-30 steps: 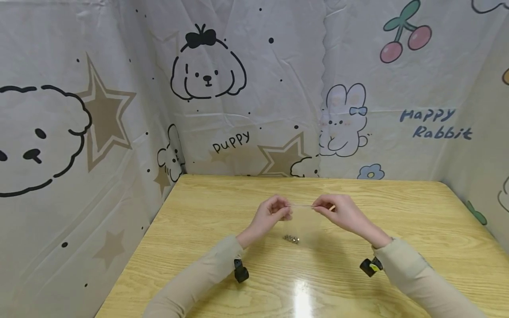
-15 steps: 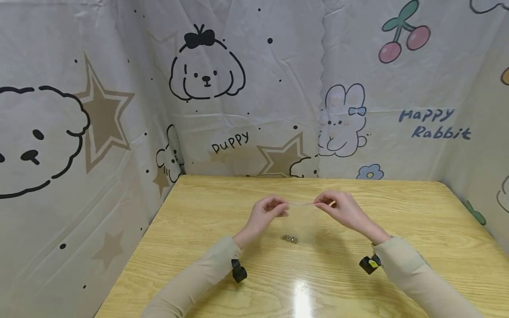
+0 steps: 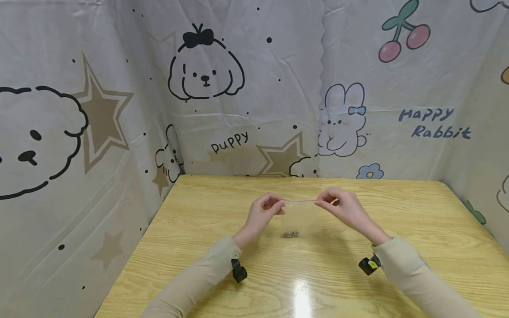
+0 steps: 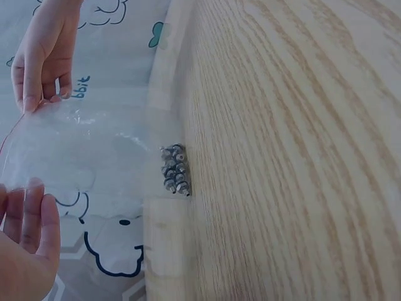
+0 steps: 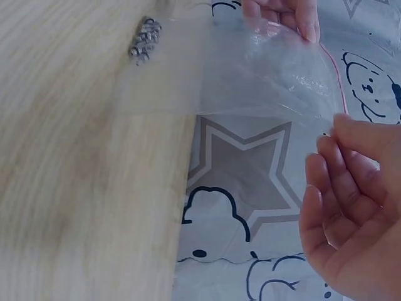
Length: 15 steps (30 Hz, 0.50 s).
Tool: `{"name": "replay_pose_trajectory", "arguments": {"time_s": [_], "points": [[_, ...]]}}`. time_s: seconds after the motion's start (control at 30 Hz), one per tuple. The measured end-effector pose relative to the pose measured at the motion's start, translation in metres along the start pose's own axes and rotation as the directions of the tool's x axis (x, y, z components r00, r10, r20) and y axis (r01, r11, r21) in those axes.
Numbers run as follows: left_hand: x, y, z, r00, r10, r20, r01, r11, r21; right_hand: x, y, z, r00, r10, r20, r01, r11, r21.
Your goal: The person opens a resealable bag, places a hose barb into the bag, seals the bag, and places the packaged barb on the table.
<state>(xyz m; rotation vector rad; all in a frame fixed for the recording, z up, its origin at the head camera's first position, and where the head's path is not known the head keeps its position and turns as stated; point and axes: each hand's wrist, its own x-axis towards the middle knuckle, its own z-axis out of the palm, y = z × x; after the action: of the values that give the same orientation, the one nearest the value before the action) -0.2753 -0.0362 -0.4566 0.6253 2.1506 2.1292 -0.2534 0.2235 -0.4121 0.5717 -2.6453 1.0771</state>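
Observation:
A clear zip bag (image 3: 302, 218) hangs upright between both hands, its red-edged top stretched nearly straight. My left hand (image 3: 262, 214) pinches one top corner between thumb and fingers. The opposite corner is pinched by my right hand (image 3: 341, 210). Several small silvery metal fittings (image 4: 175, 169) lie bunched in a bottom corner, on the left hand's side. In the right wrist view the red line of the bag (image 5: 250, 75) runs from one hand to the other. Whether the seal is fully closed cannot be told.
The wood-grain table (image 3: 207, 265) lies beneath the hands. Behind and at both sides hang cloth curtains (image 3: 246, 88) printed with cartoon animals and stars. A small black camera (image 3: 239, 270) is strapped at the left wrist, another camera (image 3: 369, 265) at the right.
Both hands have risen slightly and drawn a little apart, lifting the bag. Its top edge is pulled wider, and the fittings have moved up a little with it.

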Motion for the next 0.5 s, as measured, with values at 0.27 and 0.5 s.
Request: {"name": "replay_pose_trajectory", "arguments": {"time_s": [0.27,0.5], "points": [[0.0019,0.0022,0.0008,0.999,-0.031,-0.040,0.034,0.997,0.064,-0.0066,0.0010,0.0032,1.000,0.007,-0.028,-0.006,1.000,0.022],[0.0049,0.0015,0.0018,0.997,-0.032,-0.066,0.035,0.998,0.050,-0.0097,0.0001,0.0055,0.997,0.007,-0.072,-0.006,1.000,0.023]]}}
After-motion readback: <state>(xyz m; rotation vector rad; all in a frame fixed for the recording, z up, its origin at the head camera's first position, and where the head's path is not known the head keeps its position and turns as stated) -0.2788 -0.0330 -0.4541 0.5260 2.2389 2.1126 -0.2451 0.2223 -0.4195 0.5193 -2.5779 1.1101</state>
